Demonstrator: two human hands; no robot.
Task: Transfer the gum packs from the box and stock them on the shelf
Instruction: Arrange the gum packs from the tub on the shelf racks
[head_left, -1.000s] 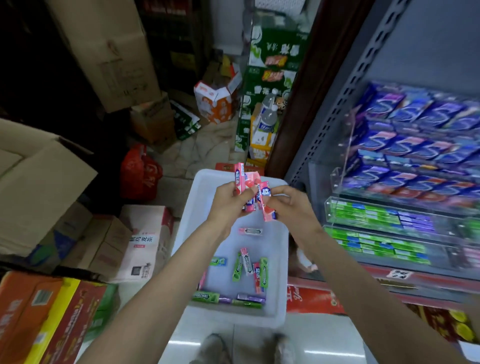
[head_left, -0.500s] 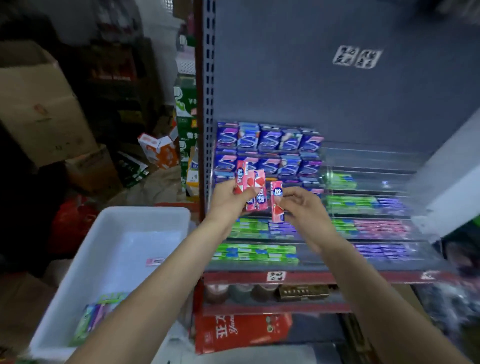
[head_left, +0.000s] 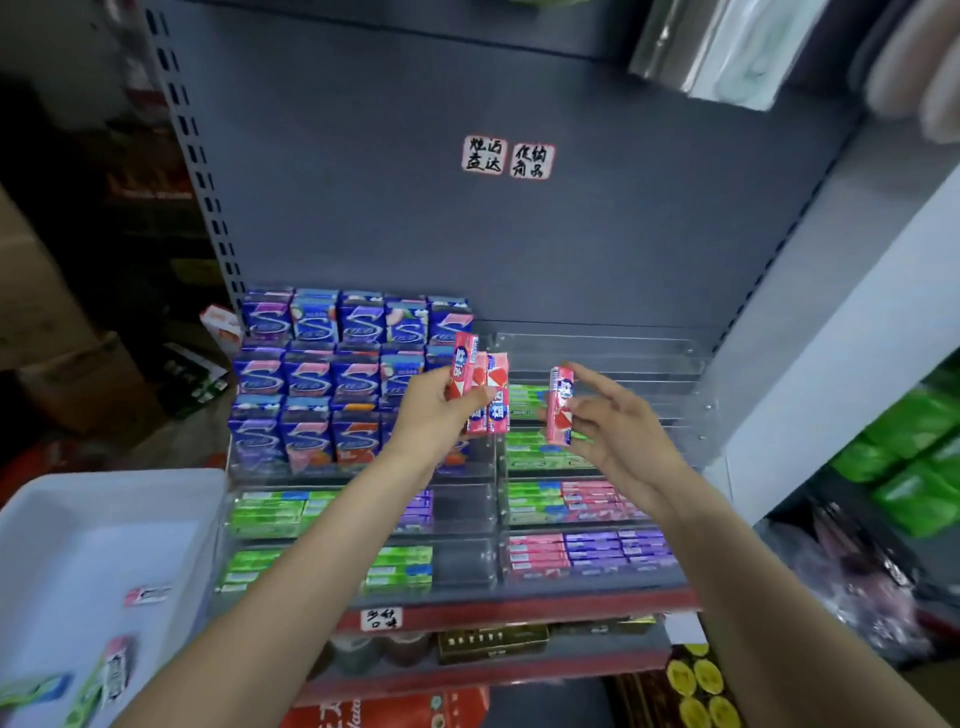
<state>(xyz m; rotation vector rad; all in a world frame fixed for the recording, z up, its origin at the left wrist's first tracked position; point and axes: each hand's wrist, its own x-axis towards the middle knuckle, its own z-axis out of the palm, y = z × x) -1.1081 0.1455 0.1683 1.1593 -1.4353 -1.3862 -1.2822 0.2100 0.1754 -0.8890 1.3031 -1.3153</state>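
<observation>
At the grey shelf (head_left: 519, 603), centre of view, both hands are raised in front of the clear tiered display racks (head_left: 597, 353). Left hand (head_left: 431, 415): grip closed round a small fan of pink gum packs (head_left: 480, 392), held upright, roughly three visible. Right hand (head_left: 610, 426): thumb and fingers pinch a single pink pack (head_left: 560, 405), upright, apart from the left-hand bunch.

Surroundings: blue S-marked gum boxes (head_left: 311, 374) stacked in rows at far left of the racks, directly behind the left hand. Green stick packs (head_left: 535, 452) lie in the tier behind and below the right hand. Nearer tiers hold green (head_left: 265, 512), pink (head_left: 537, 553) and purple packs (head_left: 618, 551). Top right tier looks empty of packs, though glare on the plastic limits certainty. Two handwritten labels (head_left: 508, 157) on the grey back panel. White box (head_left: 156, 499) at near left, with a few loose packs (head_left: 109, 670) on its floor. Green bagged goods (head_left: 914, 457) at right.

Change from a second ago: then both hands were over the white box, close together on the pink packs. The view has since swung to the shelf, the box now sits at lower left, and the right hand has drawn one pack clear of the bunch.
</observation>
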